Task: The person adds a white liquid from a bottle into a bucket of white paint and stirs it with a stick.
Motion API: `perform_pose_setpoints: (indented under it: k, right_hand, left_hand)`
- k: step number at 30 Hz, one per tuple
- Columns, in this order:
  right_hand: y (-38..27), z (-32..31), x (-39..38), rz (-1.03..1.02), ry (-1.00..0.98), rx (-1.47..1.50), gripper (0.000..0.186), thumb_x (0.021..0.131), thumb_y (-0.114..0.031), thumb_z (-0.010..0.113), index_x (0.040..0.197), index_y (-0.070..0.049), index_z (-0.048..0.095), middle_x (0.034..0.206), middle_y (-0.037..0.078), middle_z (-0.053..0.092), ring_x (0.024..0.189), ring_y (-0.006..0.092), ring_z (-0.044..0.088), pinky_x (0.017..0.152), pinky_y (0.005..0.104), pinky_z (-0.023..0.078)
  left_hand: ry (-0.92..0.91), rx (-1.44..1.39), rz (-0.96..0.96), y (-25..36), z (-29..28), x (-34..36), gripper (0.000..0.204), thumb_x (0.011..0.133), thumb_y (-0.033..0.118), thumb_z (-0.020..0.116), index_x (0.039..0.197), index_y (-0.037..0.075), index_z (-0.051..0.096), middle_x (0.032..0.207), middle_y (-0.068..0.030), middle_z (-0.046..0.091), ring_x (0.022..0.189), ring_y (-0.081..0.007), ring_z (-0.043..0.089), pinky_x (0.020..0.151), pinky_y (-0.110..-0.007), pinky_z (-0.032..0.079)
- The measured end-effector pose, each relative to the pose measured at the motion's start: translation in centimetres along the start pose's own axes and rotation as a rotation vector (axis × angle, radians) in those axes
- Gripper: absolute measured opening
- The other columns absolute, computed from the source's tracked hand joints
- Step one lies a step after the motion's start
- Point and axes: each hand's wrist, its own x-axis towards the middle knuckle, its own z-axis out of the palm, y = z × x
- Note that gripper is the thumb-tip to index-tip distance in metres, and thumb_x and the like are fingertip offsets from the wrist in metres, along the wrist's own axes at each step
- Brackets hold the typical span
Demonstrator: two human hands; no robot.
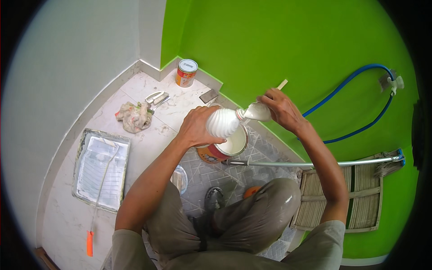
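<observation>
My left hand point(195, 126) is wrapped round a white ribbed plastic bottle point(221, 121), tilted over an open can of white paint point(232, 145) with an orange and red label. My right hand point(279, 108) grips a paint-coated piece point(255, 112) against the bottle's neck; I cannot make out exactly what it is. A pale wooden stick point(282, 84) sticks up behind my right fingers. Below my left arm, a round clear lid or dish point(181, 173) is partly hidden.
Paint tray point(82, 166) with roller point(90, 243), rag point(132, 117), brushes point(157, 98), dark block point(208, 96) and closed can point(186, 78) lie left and behind. A mop point(288, 164), slatted panel point(337, 202) and blue hose point(355, 74) are right. Green and white walls point(292, 36) enclose the corner.
</observation>
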Motion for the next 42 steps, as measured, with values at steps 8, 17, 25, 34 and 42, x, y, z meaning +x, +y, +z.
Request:
perform_pose_setpoints:
  k: [8,17,25,34,42]
  right_hand:
    - [0.6,3.9,-3.4,0.163,0.131,0.085,0.033,0.083,0.007,0.07,0.114,-0.001,0.069,0.101,0.017,0.065,0.094,0.0376,0.065,0.081,0.0463,0.053]
    - [0.0,11.4,-6.0,0.334,0.086,0.185,0.03,0.087,0.005,0.068,0.115,-0.005,0.071,0.105,0.016,0.07,0.099,0.0398,0.068,0.084,0.0478,0.056]
    - [0.5,20.6,-2.7,0.054,-0.293,0.157,0.019,0.088,-0.01,0.06,0.096,-0.004,0.076,0.089,0.021,0.073,0.092,0.0405,0.073,0.08,0.0496,0.057]
    - [-0.1,29.2,-4.3,0.023,-0.415,0.085,0.016,0.09,-0.011,0.058,0.086,-0.001,0.071,0.091,0.024,0.073,0.089,0.0403,0.075,0.076,0.0508,0.059]
    - [-1.0,31.7,-4.0,0.156,-0.456,0.153,0.016,0.09,-0.01,0.06,0.09,-0.003,0.074,0.092,0.022,0.076,0.085,0.0386,0.077,0.073,0.0508,0.061]
  left_hand:
    - [-0.025,0.001,-0.04,-0.5,0.0,0.1,0.104,0.054,0.046,0.095,0.145,0.008,0.061,0.129,-0.0205,0.07,0.121,-0.0377,0.065,0.11,-0.048,0.048]
    - [-0.029,-0.018,-0.049,-1.1,-1.7,-0.4,0.099,0.057,0.04,0.1,0.143,0.006,0.064,0.137,-0.0187,0.069,0.127,-0.0376,0.066,0.112,-0.048,0.049]
    - [0.052,0.03,-0.067,-3.1,-4.4,-1.9,0.097,0.056,0.037,0.099,0.142,0.008,0.065,0.136,-0.0178,0.07,0.128,-0.0368,0.065,0.113,-0.048,0.049]
    - [0.025,0.052,-0.135,-2.9,-4.9,-2.1,0.097,0.058,0.036,0.101,0.142,0.006,0.064,0.136,-0.0186,0.07,0.128,-0.0358,0.066,0.113,-0.048,0.05]
    - [-0.002,0.058,-0.144,-4.0,-4.4,-1.7,0.099,0.058,0.036,0.101,0.144,0.006,0.063,0.137,-0.0187,0.07,0.128,-0.0361,0.066,0.113,-0.049,0.05]
